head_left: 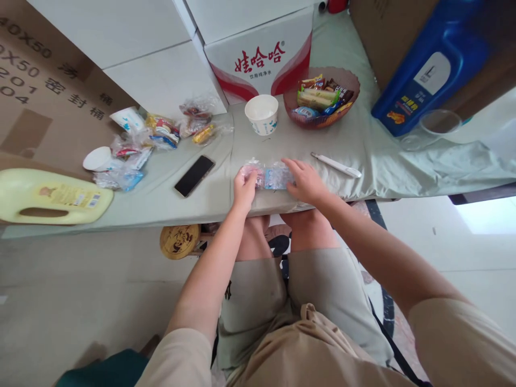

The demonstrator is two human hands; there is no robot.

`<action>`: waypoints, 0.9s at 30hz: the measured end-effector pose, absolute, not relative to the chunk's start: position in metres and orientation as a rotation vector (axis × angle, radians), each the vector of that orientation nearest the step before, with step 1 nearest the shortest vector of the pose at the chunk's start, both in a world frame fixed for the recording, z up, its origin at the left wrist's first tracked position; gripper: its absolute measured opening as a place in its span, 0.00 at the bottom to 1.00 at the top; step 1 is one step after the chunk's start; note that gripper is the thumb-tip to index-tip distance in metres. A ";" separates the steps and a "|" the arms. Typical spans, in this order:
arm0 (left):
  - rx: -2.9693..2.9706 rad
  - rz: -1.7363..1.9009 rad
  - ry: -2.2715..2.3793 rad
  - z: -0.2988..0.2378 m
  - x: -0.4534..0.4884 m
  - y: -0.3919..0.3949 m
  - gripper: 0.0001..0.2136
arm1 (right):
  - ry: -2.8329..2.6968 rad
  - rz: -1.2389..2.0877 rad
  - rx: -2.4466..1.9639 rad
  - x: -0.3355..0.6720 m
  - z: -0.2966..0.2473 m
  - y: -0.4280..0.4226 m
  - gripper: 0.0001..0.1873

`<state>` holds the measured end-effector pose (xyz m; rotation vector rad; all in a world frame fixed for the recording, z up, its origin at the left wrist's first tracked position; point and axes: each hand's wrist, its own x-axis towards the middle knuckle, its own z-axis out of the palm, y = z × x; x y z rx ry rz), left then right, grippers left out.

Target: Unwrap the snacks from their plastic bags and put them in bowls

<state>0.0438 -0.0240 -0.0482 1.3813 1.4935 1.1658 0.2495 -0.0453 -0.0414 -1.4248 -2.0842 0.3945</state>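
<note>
At the table's front edge, a clear plastic packet (276, 177) with pink and blue print lies between my hands. I cannot tell whether it is one wrapper or two side by side. My left hand (246, 185) is closed on its pink left end, thumb on top. Over the blue right end rests my right hand (305, 180), its fingers spread and touching the plastic. Just right of that hand lies a white utility knife (336, 165), blade end pointing up-left. A white paper cup (262, 115) with blue print stands upright beyond the packet.
A glass bowl (288, 110) of wrapped snacks stands behind the knife. Left lie a phone (195, 176), several snack packets (163, 131) and two tipped paper cups (98, 159). A yellow jug (52, 196), a blue bottle (433, 70) and a clear cup (439, 122) flank the table.
</note>
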 end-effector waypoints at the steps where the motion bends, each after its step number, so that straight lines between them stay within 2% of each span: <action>1: 1.312 1.171 1.493 -0.047 0.039 -0.024 0.09 | -2.112 0.435 -1.418 0.244 -0.040 -0.040 0.37; 3: 1.232 1.165 1.498 -0.043 0.028 -0.024 0.13 | -2.153 0.480 -1.388 0.241 -0.037 -0.033 0.34; 6: 1.228 1.212 1.523 -0.034 0.009 -0.025 0.18 | -2.106 0.472 -1.297 0.251 -0.033 -0.034 0.20; 8: 1.241 1.250 1.553 -0.028 -0.001 -0.024 0.19 | -2.006 0.485 -1.261 0.264 -0.032 -0.038 0.12; 11: 1.277 1.188 1.619 -0.021 -0.008 -0.018 0.16 | -1.859 0.506 -1.352 0.285 -0.035 -0.044 0.07; 16: 1.726 1.008 1.676 -0.021 -0.005 -0.007 0.12 | -1.769 0.280 -1.626 0.313 -0.039 -0.058 0.15; 20: 2.016 0.793 1.563 -0.031 0.000 -0.003 0.06 | -1.917 0.194 -1.531 0.302 -0.029 -0.060 0.25; 22: 2.100 0.840 1.529 -0.027 0.002 -0.005 0.01 | -2.064 0.217 -1.472 0.288 -0.017 -0.055 0.31; 23: 2.142 0.881 1.504 -0.022 0.002 -0.007 0.02 | -2.128 0.218 -1.462 0.282 -0.009 -0.052 0.33; 27: 2.377 0.943 1.313 0.010 -0.002 -0.017 0.04 | -2.247 0.126 -1.358 0.268 0.026 -0.039 0.33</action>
